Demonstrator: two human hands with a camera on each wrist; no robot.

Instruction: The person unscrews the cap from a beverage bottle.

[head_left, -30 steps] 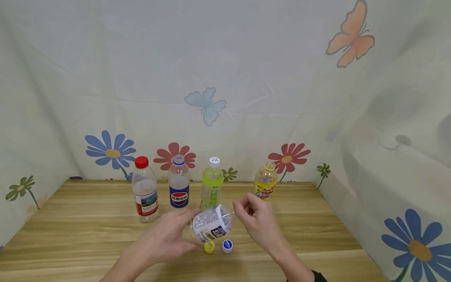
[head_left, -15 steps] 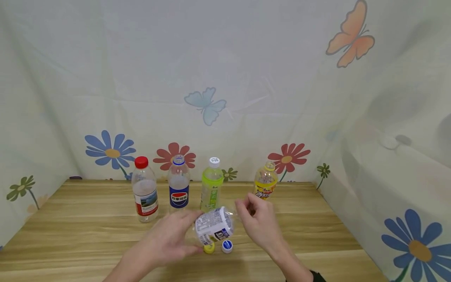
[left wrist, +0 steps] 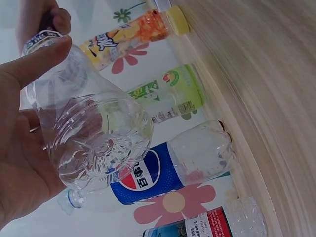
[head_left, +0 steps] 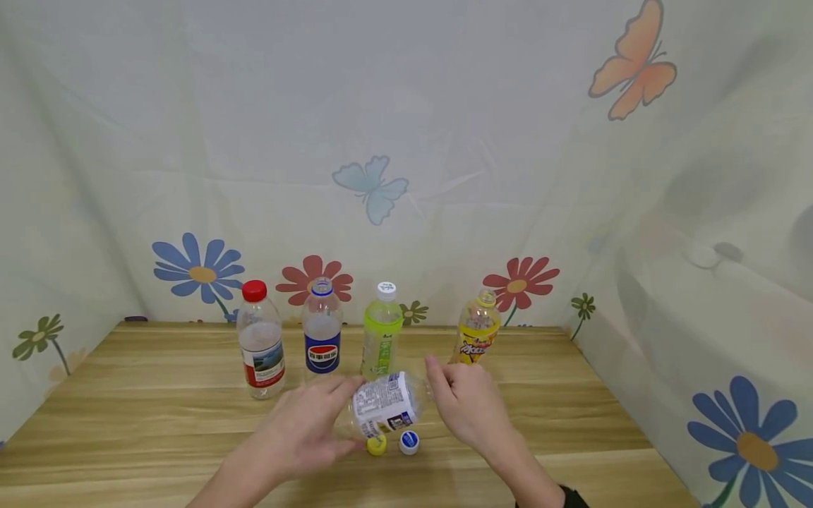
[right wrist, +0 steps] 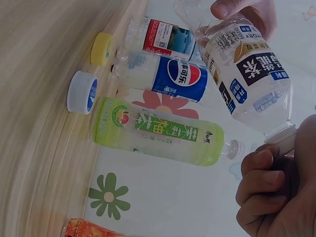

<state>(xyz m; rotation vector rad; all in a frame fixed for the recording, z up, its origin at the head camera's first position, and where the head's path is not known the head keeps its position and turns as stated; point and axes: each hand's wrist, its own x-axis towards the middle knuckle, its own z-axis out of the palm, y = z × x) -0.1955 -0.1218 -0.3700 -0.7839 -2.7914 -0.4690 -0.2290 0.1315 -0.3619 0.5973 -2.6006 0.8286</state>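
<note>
My left hand (head_left: 305, 427) grips the base end of a clear plastic bottle (head_left: 384, 406) with a white printed label. The bottle lies tilted in the air, its neck pointing right. At that neck, my right hand (head_left: 470, 402) has its fingers curled round a white cap (right wrist: 284, 139), with the thumb pointing up in the head view. The right wrist view shows the cap at the bottle's mouth, partly covered by the fingers. Below the bottle, a yellow cap (head_left: 377, 445) and a white cap with a blue top (head_left: 409, 442) lie on the table.
Behind the hands stand a red-capped water bottle (head_left: 262, 346), an uncapped Pepsi bottle (head_left: 322, 335), a green-labelled bottle (head_left: 383, 335) with a white cap, and an uncapped yellow-labelled bottle (head_left: 479, 328). A flowered curtain (head_left: 254, 176) encloses the wooden table (head_left: 159, 409).
My right hand has rolled, so its thumb now points up and the back of the hand shows. The held bottle has shifted slightly right and turned a little. The standing bottles have not moved.
</note>
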